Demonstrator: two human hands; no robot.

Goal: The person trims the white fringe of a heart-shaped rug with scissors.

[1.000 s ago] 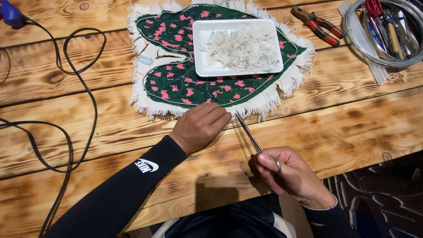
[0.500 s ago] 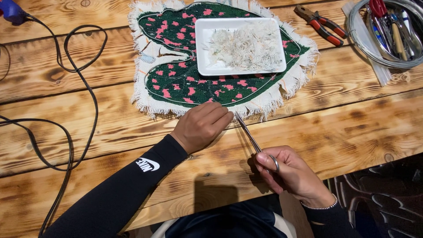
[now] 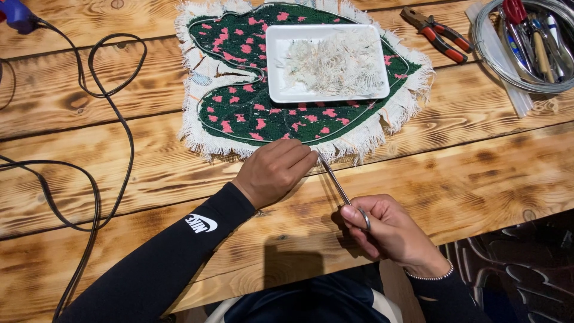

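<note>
My right hand (image 3: 391, 233) grips the loop handle of slim metal scissors (image 3: 341, 188), whose blades point up-left toward the white fringe of a leaf-shaped green mat with pink spots (image 3: 239, 110). My left hand (image 3: 276, 170), fingers curled, rests on the wooden table at the mat's near fringe, touching the scissor tips; what it pinches is hidden. A white rectangular tray (image 3: 275, 60) filled with pale cut threads sits on the mat.
A black cable (image 3: 119, 137) loops across the left of the plank table (image 3: 478, 161). Red-handled pliers (image 3: 436, 33) lie at the back right beside a round metal tin (image 3: 484, 42) holding tools. The table's near edge drops to a dark patterned floor.
The view has shifted slightly; both hands and the scissors stay in nearly the same place at the mat's fringe.
</note>
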